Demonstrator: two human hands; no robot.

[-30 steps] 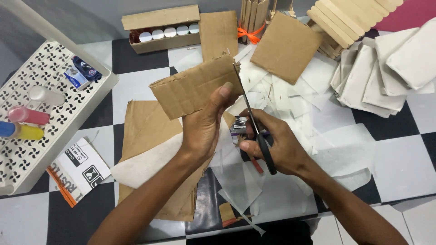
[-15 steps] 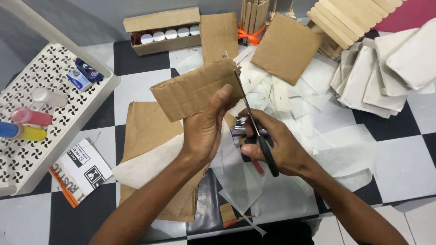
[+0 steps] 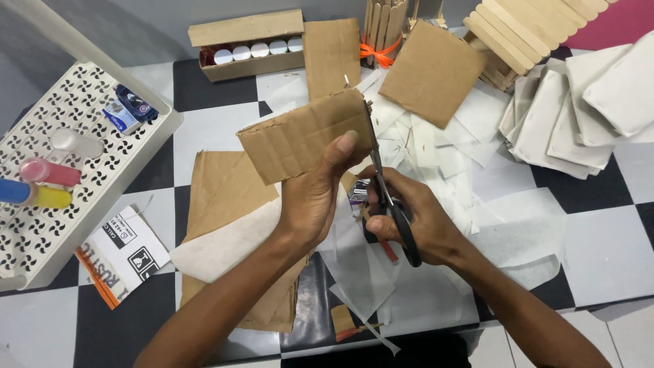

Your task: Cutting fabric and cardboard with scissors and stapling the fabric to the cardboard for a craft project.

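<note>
Fingers of the left hand (image 3: 310, 201) clamp a corrugated cardboard piece (image 3: 306, 136), thumb on its face. Right hand (image 3: 415, 218) grips black-handled scissors (image 3: 388, 204); blades run along the cardboard's right edge, above the checkered table (image 3: 599, 252).

The corrugated cardboard piece (image 3: 303, 140) is looking matt brown, its torn edge rough. The scissors (image 3: 388, 204) are showing thin metal blades and smooth black plastic handles. Thin white paper scraps (image 3: 436, 153) are lying matt on the glossy tiled surface (image 3: 599, 252), beside a perforated plastic tray (image 3: 82, 177).
</note>
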